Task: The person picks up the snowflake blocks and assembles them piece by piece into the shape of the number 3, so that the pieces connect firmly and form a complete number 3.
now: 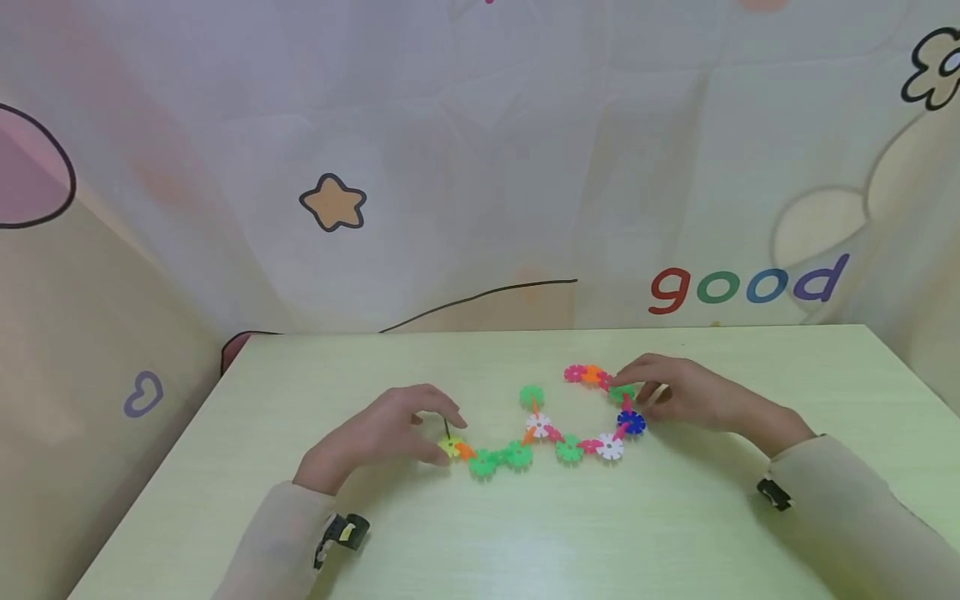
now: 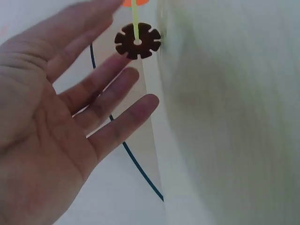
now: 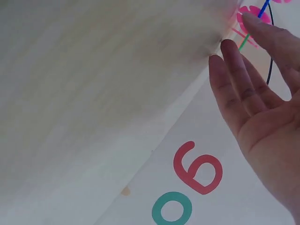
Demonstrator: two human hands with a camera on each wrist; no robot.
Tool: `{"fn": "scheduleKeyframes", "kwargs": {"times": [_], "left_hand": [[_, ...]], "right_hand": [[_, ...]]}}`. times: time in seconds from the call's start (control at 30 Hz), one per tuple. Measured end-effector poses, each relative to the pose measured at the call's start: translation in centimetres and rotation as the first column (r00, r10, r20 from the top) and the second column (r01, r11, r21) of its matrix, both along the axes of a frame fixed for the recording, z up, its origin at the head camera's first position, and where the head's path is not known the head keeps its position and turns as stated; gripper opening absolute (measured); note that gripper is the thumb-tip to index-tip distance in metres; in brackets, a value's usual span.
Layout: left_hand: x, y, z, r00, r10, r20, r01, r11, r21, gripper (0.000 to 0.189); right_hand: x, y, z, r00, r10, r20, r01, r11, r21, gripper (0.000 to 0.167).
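Observation:
A chain of notched plastic discs, flower-like snowflake pieces slotted together, lies on the table in a curve. My left hand [image 1: 397,429] is at its left end, thumb and forefinger spread around a yellow disc [image 1: 451,447] and a dark brown disc [image 2: 138,41] that stands crosswise on it. Its other fingers reach out loosely. On the right, my right hand [image 1: 693,392] has a fingertip by the green disc [image 1: 621,395] and the thumb near the blue disc [image 1: 632,423]. In the right wrist view the thumb overlaps a pink disc [image 3: 255,14]; the fingers are nearly straight.
A short branch with a green disc [image 1: 532,396] rises from a white disc [image 1: 538,426] mid-chain. Pink and orange discs [image 1: 592,374] form the far end. The pale table [image 1: 555,533] meets a printed cloth backdrop [image 1: 480,167] at its back edge.

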State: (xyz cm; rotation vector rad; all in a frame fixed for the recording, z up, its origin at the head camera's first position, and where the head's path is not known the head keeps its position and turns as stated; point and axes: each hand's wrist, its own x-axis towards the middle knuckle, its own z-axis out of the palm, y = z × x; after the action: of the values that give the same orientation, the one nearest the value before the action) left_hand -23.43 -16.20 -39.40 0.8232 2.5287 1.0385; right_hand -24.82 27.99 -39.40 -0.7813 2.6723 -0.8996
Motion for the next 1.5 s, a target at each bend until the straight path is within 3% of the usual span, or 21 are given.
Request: {"fn": "scheduleKeyframes", "kwargs": {"times": [0.1,0.3,0.53,0.67,0.83,1.0,1.13,1.27,1.5], "left_hand": [[0.1,0.6,-0.2,0.997,-0.057,-0.059,0.053,0.996,-0.073,0.037],[0.3,2.0,-0.6,0.969,-0.158,-0.188,0.118,0.971,-0.206,0.028],[0.9,2.6,-0.4,0.95,-0.172,-0.26,0.097,0.955,-0.279,0.022],[1.1,2.5,-0.1,0.944,-0.161,-0.289,0.078,0.958,-0.278,0.021],[0.9,1.7,0.2,0.949,-0.122,-0.291,0.071,0.981,-0.181,0.021],[0.6,1.1,0.4,0.977,-0.049,-0.207,0.05,0.999,0.001,0.028],[0.5,1.0,0.5,0.994,0.0,-0.109,0.012,0.994,0.105,0.028],[0.5,1.3,0.4,0.999,0.019,-0.026,-0.014,0.984,0.176,0.025],[0.3,1.9,-0.1,0.999,0.046,0.007,-0.046,0.968,0.246,0.019]], "right_hand": [[0.0,-0.2,-0.1,1.0,0.019,-0.001,-0.019,1.0,0.014,0.044],[0.2,-0.7,-0.1,1.0,-0.01,0.009,0.01,0.999,0.033,0.031],[0.6,-1.1,-0.1,1.0,0.001,-0.031,0.0,1.0,0.031,0.023],[0.7,-0.9,-0.1,0.998,0.01,-0.064,-0.007,0.999,0.042,0.022],[1.0,-0.3,0.1,0.996,0.0,-0.094,0.002,1.0,0.021,0.022],[1.4,0.5,0.5,0.995,-0.051,-0.09,0.047,0.998,-0.042,0.024],[1.5,0.9,0.9,0.993,-0.113,-0.045,0.11,0.992,-0.068,0.022],[1.4,0.9,1.4,0.985,-0.17,0.004,0.17,0.98,-0.105,0.017],[0.9,0.8,2.0,0.974,-0.22,0.058,0.226,0.96,-0.163,0.024]]}}
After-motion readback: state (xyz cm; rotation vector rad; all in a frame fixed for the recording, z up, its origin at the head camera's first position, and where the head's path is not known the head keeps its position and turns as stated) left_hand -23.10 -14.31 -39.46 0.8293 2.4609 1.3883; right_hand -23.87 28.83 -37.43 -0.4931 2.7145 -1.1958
